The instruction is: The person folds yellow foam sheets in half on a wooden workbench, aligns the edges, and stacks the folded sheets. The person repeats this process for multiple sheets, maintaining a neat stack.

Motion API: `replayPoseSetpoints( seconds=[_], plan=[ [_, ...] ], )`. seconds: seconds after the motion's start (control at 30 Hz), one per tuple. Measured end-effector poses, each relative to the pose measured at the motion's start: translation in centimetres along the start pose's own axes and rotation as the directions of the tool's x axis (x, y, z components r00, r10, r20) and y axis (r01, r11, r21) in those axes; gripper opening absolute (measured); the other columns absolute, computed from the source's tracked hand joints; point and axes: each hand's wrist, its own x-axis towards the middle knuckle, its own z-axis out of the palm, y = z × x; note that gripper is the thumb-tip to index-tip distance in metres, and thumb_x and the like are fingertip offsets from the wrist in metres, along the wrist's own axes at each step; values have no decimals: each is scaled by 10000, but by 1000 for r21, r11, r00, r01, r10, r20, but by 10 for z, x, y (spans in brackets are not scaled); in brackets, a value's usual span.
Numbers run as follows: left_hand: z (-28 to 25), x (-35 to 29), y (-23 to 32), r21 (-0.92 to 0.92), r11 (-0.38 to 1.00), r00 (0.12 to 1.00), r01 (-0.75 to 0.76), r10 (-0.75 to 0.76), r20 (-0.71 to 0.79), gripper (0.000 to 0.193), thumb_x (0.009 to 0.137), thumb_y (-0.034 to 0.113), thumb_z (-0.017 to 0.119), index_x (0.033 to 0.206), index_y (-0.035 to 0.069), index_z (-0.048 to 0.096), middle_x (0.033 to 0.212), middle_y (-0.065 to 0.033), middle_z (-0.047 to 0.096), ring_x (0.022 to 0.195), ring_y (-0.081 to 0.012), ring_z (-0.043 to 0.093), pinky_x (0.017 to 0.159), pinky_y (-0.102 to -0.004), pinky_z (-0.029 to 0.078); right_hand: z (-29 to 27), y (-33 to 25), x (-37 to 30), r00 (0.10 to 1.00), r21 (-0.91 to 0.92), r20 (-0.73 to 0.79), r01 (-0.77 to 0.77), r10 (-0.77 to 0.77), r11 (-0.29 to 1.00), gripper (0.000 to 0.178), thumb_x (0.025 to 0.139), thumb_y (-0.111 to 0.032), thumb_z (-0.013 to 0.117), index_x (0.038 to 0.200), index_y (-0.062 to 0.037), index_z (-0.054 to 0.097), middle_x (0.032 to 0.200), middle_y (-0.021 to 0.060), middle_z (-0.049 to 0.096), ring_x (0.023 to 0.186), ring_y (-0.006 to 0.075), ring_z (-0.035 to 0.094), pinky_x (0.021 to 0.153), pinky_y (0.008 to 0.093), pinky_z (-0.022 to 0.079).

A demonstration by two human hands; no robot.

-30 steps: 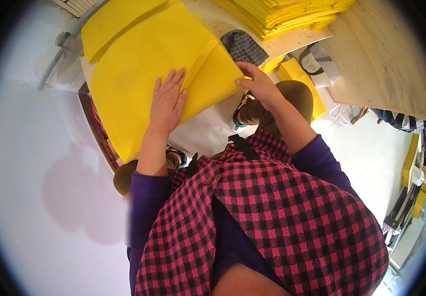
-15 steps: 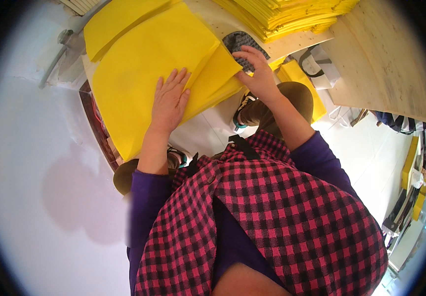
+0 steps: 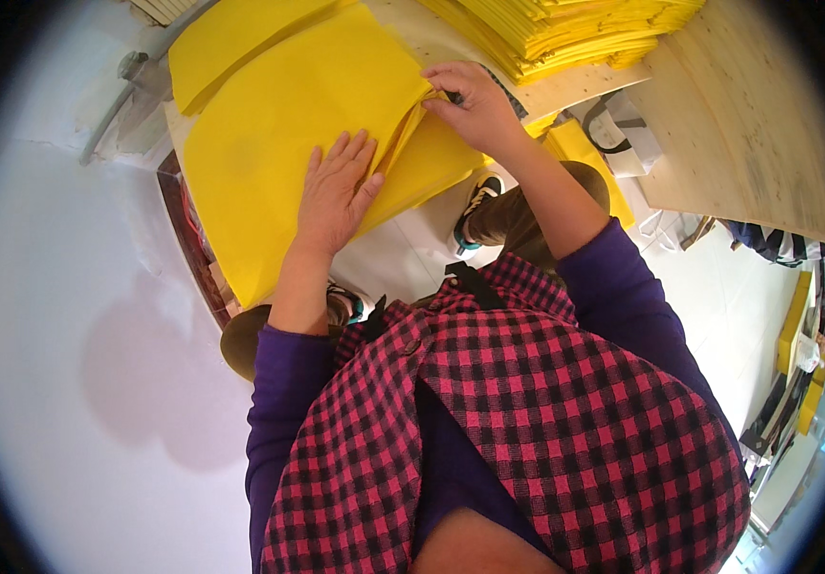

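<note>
- Sheet [image 3: 278,158], yellow and wide, lies in front of you on the pale wooden worktop [image 3: 422,33], its near left corner pointing toward your left knee.
- Your left hand [image 3: 338,191] rests flat on it, palm down, fingers spread, gripping nothing.
- Your right hand [image 3: 436,91] pinches its right edge between thumb and fingers, raising that edge into narrow folds that run down toward your left fingertips.
- Under the raised edge you can see a lower layer [image 3: 431,158], also yellow, reaching out to the right; you cannot tell how many layers there are.
- Beyond your left hand, at the upper left, another yellow piece [image 3: 231,48] lies along the far side of the sheet.
- Farther right on the worktop stands a thick pile [image 3: 565,38] of yellow layers, apart from the sheet.
- Just behind your right hand, a dark grey cloth [image 3: 505,84] is mostly hidden.
- Lower on the right, beside your knee, are a yellow bundle [image 3: 589,158] and a white bag [image 3: 634,148] with dark handles, near a wooden panel [image 3: 737,115].
- You wear a pink-and-black checked apron [image 3: 546,402] over purple sleeves [image 3: 623,287].
</note>
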Motion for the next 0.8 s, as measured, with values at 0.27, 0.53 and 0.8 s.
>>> replayPoseSetpoints(
  seconds=[0.27,0.53,0.8],
  plan=[
    [-2,0,0,9,1000,1000,7,-7,21,499,939,307,501,1365,50,466,1461,-83,414,1379,-285,328,1147,-491,160,1,-12,18,998,10,6,69,-69,998,184,788,-134,693,949,-52,663,1050,118,651,1023,328,582,902,382,464],
    [-1,-2,-1,-94,995,999,16,-19,-26,452,945,212,475,1367,50,462,1459,-68,418,1380,-272,327,1154,-468,158,-30,8,-35,875,217,21,-476,483,852,131,846,-69,666,968,-21,661,1007,34,653,855,100,597,765,239,476],
    [-2,-1,0,-66,998,1000,23,-24,-7,449,947,206,468,1369,51,461,1461,-68,414,1384,-270,319,1156,-467,156,-25,2,-71,909,166,-21,-407,416,898,125,819,-103,697,898,-13,660,846,57,603,728,148,583,693,266,491]
  ],
)
